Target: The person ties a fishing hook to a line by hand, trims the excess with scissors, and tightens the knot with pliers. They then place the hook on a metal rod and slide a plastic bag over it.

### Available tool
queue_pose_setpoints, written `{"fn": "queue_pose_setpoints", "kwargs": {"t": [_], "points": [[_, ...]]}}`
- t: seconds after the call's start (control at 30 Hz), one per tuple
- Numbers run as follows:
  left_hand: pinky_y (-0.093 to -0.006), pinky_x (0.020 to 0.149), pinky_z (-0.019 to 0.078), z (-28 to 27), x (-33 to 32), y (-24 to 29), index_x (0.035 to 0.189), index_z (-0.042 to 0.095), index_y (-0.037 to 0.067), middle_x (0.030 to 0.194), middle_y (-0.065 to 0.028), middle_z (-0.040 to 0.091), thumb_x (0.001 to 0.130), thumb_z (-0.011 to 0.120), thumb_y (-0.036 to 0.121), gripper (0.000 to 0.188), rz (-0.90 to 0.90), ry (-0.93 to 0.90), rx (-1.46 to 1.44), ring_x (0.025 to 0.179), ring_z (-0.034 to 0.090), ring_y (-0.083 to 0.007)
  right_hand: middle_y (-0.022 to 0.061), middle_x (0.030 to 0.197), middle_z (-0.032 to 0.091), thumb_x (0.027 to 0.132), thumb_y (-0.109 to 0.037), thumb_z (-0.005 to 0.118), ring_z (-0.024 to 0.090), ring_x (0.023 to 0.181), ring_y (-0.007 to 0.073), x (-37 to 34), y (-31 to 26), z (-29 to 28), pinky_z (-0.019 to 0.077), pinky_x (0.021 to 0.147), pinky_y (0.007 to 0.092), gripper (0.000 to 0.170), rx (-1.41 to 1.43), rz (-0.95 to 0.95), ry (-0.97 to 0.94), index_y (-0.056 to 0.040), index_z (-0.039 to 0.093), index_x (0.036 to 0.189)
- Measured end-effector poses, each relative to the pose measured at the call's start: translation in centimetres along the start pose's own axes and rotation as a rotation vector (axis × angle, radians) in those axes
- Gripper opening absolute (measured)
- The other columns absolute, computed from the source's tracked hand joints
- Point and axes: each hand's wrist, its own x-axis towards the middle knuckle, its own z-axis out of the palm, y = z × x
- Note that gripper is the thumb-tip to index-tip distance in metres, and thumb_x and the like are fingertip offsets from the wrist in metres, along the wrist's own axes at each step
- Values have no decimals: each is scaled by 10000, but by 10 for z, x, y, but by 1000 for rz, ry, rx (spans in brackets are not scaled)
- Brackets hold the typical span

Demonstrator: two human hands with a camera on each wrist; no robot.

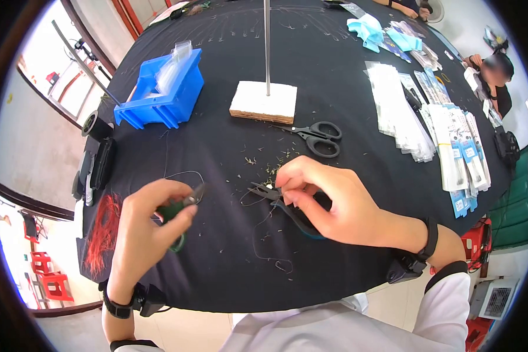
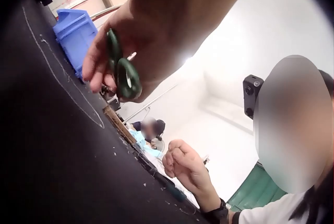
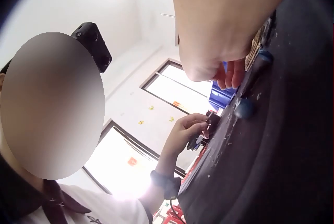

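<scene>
Green-handled scissors (image 1: 171, 212) are held in the curled fingers of the left hand (image 1: 149, 220); in the left wrist view their green loops (image 2: 128, 79) stick out beside the palm. A thin line arcs near the scissors' tip. The right hand (image 1: 340, 202) has thumb and forefinger pinched together just above the pliers (image 1: 267, 192), which lie on the black cloth; whatever is between the fingertips is too small to tell. Thin line (image 1: 257, 253) runs in loops below the pliers.
Black scissors (image 1: 320, 138) lie beyond the hands, near a white block (image 1: 266, 100) with a metal rod. A blue bin (image 1: 185, 88) stands back left, red threads (image 1: 104, 232) lie at the left, and plastic packets (image 1: 393, 111) at the right. Another person sits at the far right.
</scene>
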Motion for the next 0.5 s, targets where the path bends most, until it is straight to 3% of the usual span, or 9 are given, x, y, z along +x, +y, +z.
{"fn": "queue_pose_setpoints", "kwargs": {"t": [0.03, 0.13, 0.17, 0.27, 0.4, 0.5], "points": [[-249, 572, 438, 3, 0, 7, 890, 631, 10, 719, -101, 639, 725, 668, 91, 187, 8, -31, -60, 635, 609, -169, 90, 745, 574, 798, 61, 561, 606, 668, 222, 0, -3, -1, 459, 581, 292, 191, -41, -36, -20, -32, 495, 952], [-256, 504, 433, 10, 6, 25, 873, 645, 30, 664, -96, 629, 724, 673, 90, 163, 121, -174, -45, 538, 593, -186, 58, 781, 615, 781, 101, 577, 609, 675, 153, 1, -14, -4, 477, 586, 253, 254, -162, -114, -39, -15, 545, 1004], [-211, 487, 402, 13, 9, 28, 839, 649, -9, 633, -77, 628, 692, 686, 35, 158, 193, -204, -20, 513, 541, -77, 51, 764, 616, 764, 100, 592, 592, 646, 155, 1, -17, -5, 465, 568, 252, 303, -166, -102, -34, -28, 548, 1035], [-216, 493, 411, 21, 13, 33, 845, 652, -4, 625, -77, 621, 693, 689, 40, 163, 257, -243, -81, 501, 533, -92, 63, 764, 612, 748, 93, 610, 594, 645, 178, 0, -22, -10, 470, 572, 258, 318, -177, -42, -88, -28, 554, 1037], [-221, 504, 421, 25, 19, 35, 846, 655, -7, 653, -99, 626, 695, 695, 40, 163, 313, -179, -78, 531, 562, -109, 70, 755, 602, 723, 82, 642, 583, 630, 206, -1, -24, -13, 467, 553, 275, 329, -318, -130, -136, -16, 562, 1027], [-277, 510, 435, 24, 19, 37, 883, 625, -1, 676, -127, 600, 761, 677, 92, 162, 290, -241, -148, 524, 555, -224, 78, 758, 600, 707, 77, 666, 572, 616, 212, -1, -24, -11, 460, 530, 290, 325, -378, -226, -122, -1, 568, 1007]]}}
